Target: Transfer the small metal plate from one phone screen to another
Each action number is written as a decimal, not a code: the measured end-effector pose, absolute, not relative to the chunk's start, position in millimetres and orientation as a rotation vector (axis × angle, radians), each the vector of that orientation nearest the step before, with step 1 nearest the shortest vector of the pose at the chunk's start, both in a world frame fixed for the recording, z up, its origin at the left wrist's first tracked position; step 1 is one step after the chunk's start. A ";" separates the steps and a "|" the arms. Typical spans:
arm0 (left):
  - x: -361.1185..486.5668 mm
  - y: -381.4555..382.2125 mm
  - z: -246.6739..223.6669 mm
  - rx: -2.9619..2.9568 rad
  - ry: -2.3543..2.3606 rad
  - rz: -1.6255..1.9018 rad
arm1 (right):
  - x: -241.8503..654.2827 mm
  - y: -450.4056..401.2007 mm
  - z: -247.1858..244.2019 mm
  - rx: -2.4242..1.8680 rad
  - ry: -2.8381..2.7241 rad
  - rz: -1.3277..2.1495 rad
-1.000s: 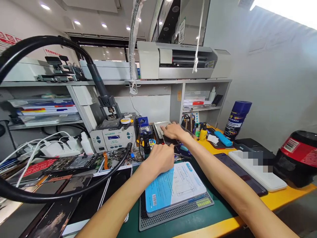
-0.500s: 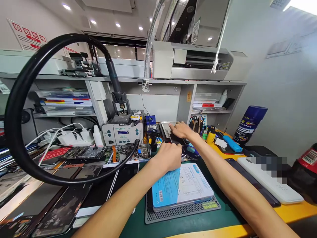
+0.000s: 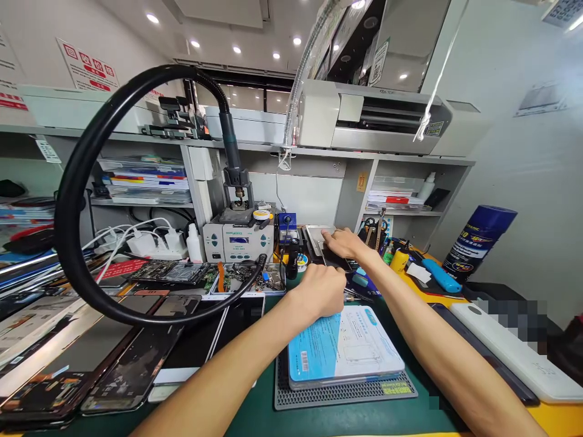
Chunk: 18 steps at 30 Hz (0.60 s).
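My left hand [image 3: 321,291] is closed in a fist at the far edge of a flat blue and white box [image 3: 350,346]. Whatever its fingers hold, if anything, is hidden from me. The box lies on a grey perforated mat [image 3: 346,394] on the green work mat. Farther back, my right hand [image 3: 347,244] reaches over a shallow silver tray [image 3: 315,237], its index finger stretched out and the fingertips low over the tray and dark things beside it. Its underside is hidden.
Phone screens and frames [image 3: 132,358] crowd the left side. A thick black hose [image 3: 68,200] loops from a soldering station [image 3: 239,243]. On the right are a spray can [image 3: 478,243], a yellow bottle [image 3: 399,260] and a white phone-like slab [image 3: 505,358].
The view has swung left, so everything sits farther right in the picture. Both hands keep nearly the same poses, the left by the box's far edge and the right over the tray.
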State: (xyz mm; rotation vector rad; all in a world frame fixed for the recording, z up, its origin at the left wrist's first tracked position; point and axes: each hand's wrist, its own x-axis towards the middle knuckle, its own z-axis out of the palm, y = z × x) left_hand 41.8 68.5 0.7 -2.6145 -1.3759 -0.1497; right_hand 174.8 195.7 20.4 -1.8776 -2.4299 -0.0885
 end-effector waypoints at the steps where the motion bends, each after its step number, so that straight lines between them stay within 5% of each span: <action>1: 41.8 68.7 0.4 -2.615 -1.375 -0.150 | 174.9 195.5 20.4 -1.881 -2.429 -0.082; 18: 41.2 66.2 2.9 -2.616 -1.376 -0.134 | 166.1 189.6 19.8 -1.872 -2.471 -0.131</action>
